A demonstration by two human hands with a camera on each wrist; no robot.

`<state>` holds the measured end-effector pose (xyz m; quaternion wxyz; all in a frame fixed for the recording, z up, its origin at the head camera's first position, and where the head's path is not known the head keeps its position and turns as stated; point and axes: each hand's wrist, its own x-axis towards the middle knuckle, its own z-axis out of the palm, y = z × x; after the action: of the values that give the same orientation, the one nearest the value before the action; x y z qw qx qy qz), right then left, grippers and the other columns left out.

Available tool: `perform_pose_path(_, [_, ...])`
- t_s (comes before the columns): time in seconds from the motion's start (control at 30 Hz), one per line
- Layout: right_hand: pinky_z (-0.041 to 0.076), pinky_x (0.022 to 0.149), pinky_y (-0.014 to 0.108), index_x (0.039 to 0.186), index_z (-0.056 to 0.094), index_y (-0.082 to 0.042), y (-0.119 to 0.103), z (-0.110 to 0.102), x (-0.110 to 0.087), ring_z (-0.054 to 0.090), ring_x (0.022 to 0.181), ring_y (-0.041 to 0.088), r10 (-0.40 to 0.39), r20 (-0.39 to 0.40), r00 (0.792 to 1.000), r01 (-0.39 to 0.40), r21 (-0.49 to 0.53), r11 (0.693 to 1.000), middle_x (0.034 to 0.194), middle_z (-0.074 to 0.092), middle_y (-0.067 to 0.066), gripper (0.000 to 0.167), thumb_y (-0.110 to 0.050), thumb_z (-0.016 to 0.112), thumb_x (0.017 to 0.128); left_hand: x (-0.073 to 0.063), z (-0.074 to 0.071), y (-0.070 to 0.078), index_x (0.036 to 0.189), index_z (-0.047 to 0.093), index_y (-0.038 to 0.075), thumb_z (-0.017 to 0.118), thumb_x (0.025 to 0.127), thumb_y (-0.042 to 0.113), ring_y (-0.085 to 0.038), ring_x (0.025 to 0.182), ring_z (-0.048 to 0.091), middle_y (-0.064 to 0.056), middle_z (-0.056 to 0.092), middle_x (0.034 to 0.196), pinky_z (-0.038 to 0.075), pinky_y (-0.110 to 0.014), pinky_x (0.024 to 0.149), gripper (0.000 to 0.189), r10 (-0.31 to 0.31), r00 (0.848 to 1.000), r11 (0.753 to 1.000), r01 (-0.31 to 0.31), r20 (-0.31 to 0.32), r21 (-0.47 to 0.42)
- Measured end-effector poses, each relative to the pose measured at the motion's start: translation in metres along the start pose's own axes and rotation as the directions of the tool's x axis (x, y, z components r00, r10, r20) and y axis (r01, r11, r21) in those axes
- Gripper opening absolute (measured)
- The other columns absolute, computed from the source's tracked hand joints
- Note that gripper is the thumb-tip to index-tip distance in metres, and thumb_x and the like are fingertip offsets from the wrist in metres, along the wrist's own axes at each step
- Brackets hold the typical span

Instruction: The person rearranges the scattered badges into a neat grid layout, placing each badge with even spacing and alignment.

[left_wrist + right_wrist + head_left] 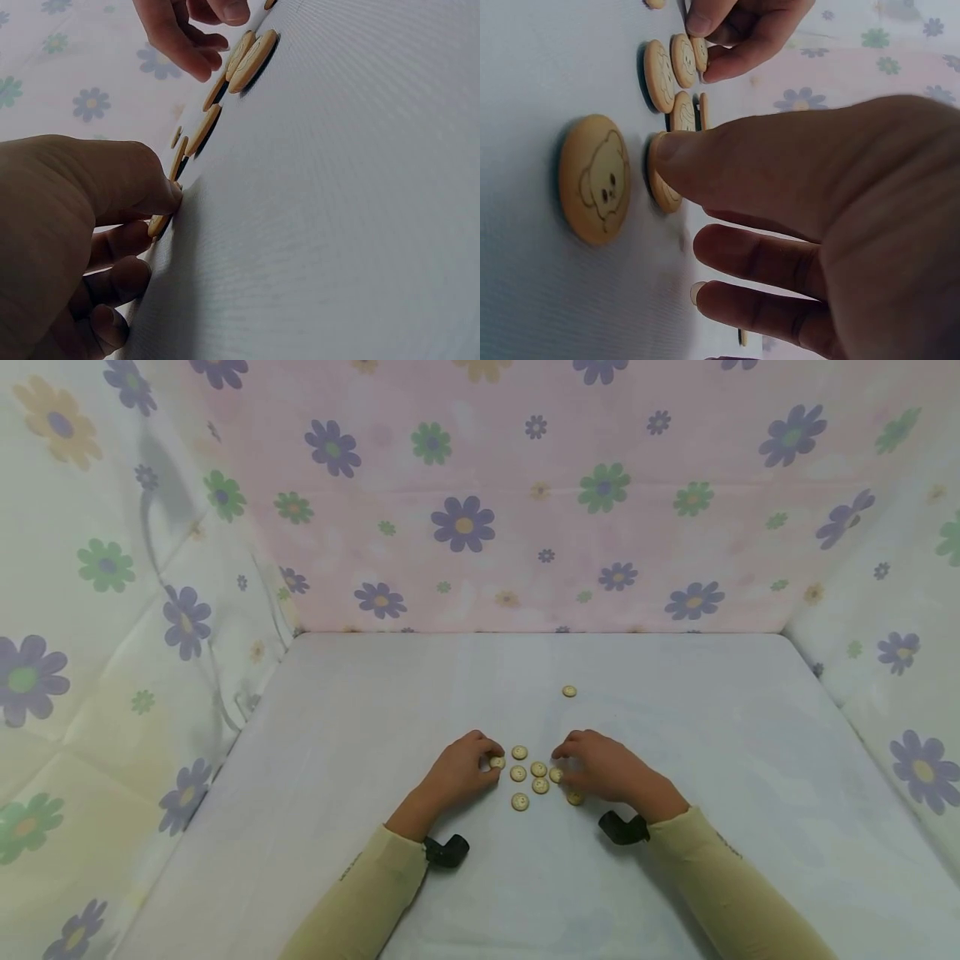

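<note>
1. Looks partway along: can count eight round discs (518, 772) on the counter (375, 710), gathered unevenly between and beneath left hand (459, 768) and right hand (606, 767).
2. Seemingly left to deal with: one far disc (569, 691), well apart beyond the group, plus irregular gaps inside it.
3. Pinching an edge disc (497, 762) between left thumb and finger, at the group's left side; cannot tell whether lifted.
4. Spread on the right, with thumb over another disc (664, 184); cannot tell whether pressing.
5. Lying flat, without long axis, being round; printed side up, showing a bear face on the nearest disc (596, 180); cannot settle headings elsewhere.
</note>
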<state>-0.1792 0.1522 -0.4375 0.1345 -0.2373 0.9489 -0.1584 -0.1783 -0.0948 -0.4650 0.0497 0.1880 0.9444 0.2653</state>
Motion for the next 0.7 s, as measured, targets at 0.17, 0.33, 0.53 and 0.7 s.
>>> perform_pose_path(0.17, [0.049,0.091,0.040,0.113,0.070,-0.013,-0.0002,0.0044,0.0000,0.059,0.105,0.020,-0.019,-0.007,1.000,0.019,-0.021,1.000,0.110,0.064,0.002,0.030,-0.023,0.072,0.084,-0.0005,-0.0008,0.0014,0.106,0.071,0.011,0.069,0.085,0.015,-0.013,0.085,0.056,-0.002,0.061,0.100,0.048,-0.033,0.078,0.022,0.001,1.000,1.000,-0.001,0.000,-0.006])
perform_pose_path(0.33, [0.049,0.087,0.038,0.111,0.071,-0.013,0.0006,0.0072,-0.0011,0.058,0.101,0.018,-0.035,-0.017,0.999,0.035,-0.032,0.999,0.107,0.064,0.000,0.029,-0.024,0.074,0.084,-0.0005,0.0000,0.0007,0.107,0.070,0.010,0.068,0.085,0.015,-0.013,0.085,0.056,-0.002,0.061,0.101,0.048,-0.033,0.078,0.022,0.000,1.000,1.000,0.000,0.002,-0.006])
perform_pose_path(0.53, [0.049,0.083,0.035,0.107,0.072,-0.014,0.0002,0.0083,-0.0020,0.057,0.096,0.015,-0.070,-0.035,0.997,0.068,-0.050,0.996,0.102,0.063,-0.002,0.026,-0.025,0.074,0.083,-0.0007,0.0004,0.0003,0.106,0.071,0.011,0.069,0.085,0.015,-0.013,0.084,0.055,-0.001,0.061,0.100,0.048,-0.032,0.077,0.022,0.006,1.000,1.000,-0.006,-0.003,-0.008])
perform_pose_path(0.7, [0.049,0.080,0.035,0.104,0.073,-0.014,-0.0011,0.0071,-0.0024,0.056,0.092,0.014,-0.090,-0.047,0.995,0.088,-0.054,0.995,0.098,0.062,-0.002,0.023,-0.024,0.074,0.084,-0.0008,0.0000,0.0003,0.106,0.071,0.011,0.069,0.085,0.016,-0.013,0.086,0.056,-0.001,0.061,0.100,0.048,-0.032,0.079,0.021,0.005,1.000,1.000,-0.005,-0.006,-0.008])
